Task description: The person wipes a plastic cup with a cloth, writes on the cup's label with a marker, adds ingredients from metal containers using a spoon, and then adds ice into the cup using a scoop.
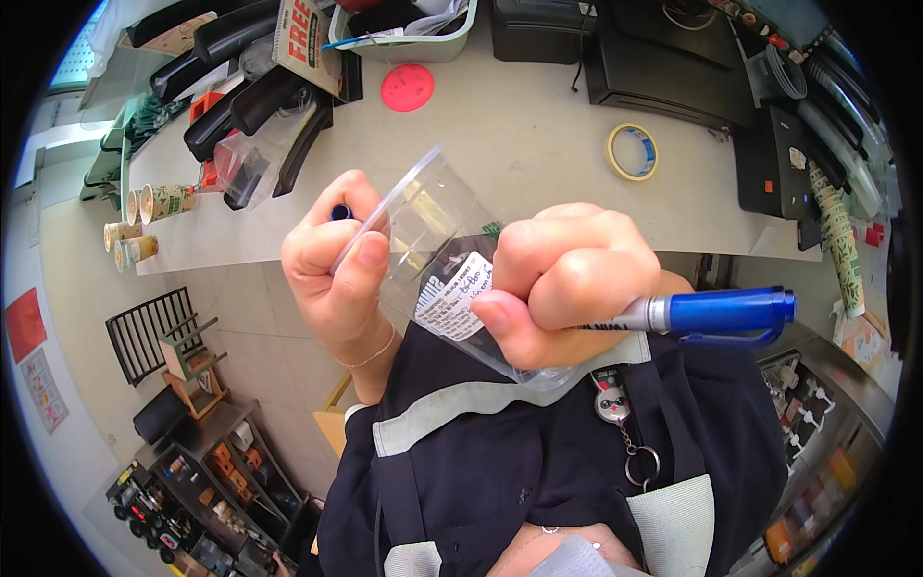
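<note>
My left hand (342, 267) grips the rim of a clear plastic cup (433, 216), thumb on the outside. The cup tilts, its mouth towards the upper left. Between the fingers of the same hand sits a small dark blue marker cap (341, 212), its hollow end showing. A white printed label (456, 310) on the cup's side bears blue handwriting. My right hand (577, 281) holds a twin-tip marker (721, 315) against the label. One blue-capped end sticks out to the right; the writing tip is hidden behind my fingers. The cup's base shows below my right hand.
A pale counter (519, 144) lies ahead, with a roll of tape (632, 151), a pink disc (407, 87) and a filled plastic bin (404, 43). Black holders (252, 101) stand at left near paper cups (166, 203). A black cash drawer (670, 79) is at right.
</note>
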Tool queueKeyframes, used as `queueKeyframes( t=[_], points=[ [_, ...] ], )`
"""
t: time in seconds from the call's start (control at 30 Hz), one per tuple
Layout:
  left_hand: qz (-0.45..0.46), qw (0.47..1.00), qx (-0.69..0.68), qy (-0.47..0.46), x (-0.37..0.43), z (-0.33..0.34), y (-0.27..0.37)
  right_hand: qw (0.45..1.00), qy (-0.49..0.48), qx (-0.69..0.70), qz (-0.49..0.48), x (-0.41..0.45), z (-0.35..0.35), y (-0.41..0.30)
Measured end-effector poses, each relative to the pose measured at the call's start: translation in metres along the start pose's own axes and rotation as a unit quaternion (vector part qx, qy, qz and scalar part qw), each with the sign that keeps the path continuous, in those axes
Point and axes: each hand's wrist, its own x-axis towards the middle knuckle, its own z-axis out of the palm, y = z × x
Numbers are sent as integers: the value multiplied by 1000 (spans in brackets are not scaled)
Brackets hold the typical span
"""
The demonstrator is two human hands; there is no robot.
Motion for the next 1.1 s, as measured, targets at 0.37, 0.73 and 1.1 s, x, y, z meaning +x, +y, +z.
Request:
queueKeyframes(
  t=[0.37, 0.73, 1.1],
  points=[
    [-5, 1000, 1, 8, 0, 2, 0, 1000, 4, -3, 3, -2, 1, 1],
    [8, 1000, -2, -5, 0, 1, -1, 1000, 10, -5, 6, -1, -1, -1],
    [14, 1000, -2, -4, 1, 1, -2, 999, 20, 2, 27, 1, 0, -1]
  ],
)
